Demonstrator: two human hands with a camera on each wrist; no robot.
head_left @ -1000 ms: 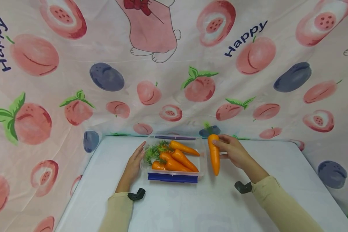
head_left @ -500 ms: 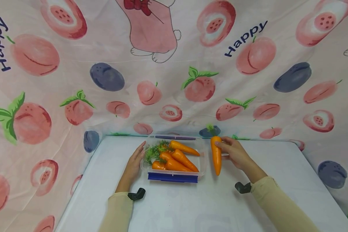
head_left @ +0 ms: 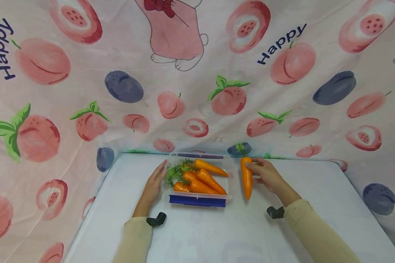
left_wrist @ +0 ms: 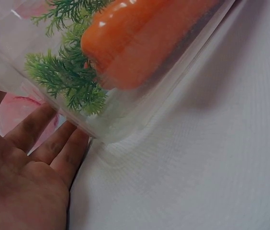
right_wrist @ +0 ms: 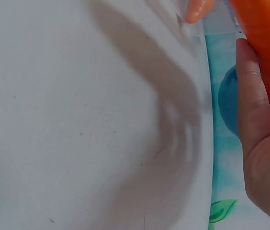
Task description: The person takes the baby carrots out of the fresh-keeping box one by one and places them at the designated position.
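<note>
A clear plastic container [head_left: 230,186] with blue side flaps stands on the table, with several orange carrots [head_left: 210,181] and their green tops inside. My left hand [head_left: 154,184] rests against its left wall; in the left wrist view the straight fingers [left_wrist: 61,143] touch the clear side. To the right of the container, my right hand [head_left: 267,175] pinches one carrot [head_left: 247,179] between thumb and fingers, its leafy top up and its tip pointing down. The right wrist view shows this carrot [right_wrist: 266,45] against the thumb, with its shadow on the table.
The white table [head_left: 197,233] meets a fruit-printed cloth [head_left: 191,84] that hangs at the back and along both sides. A blue flap [head_left: 197,201] juts from the container's front toward me. Dark wrist cameras [head_left: 275,212] sit on both sleeves.
My right hand has shifted slightly right with the carrot, moving it a little farther from the container, and the carrot now stands more upright. My left hand stays at the container's side.
</note>
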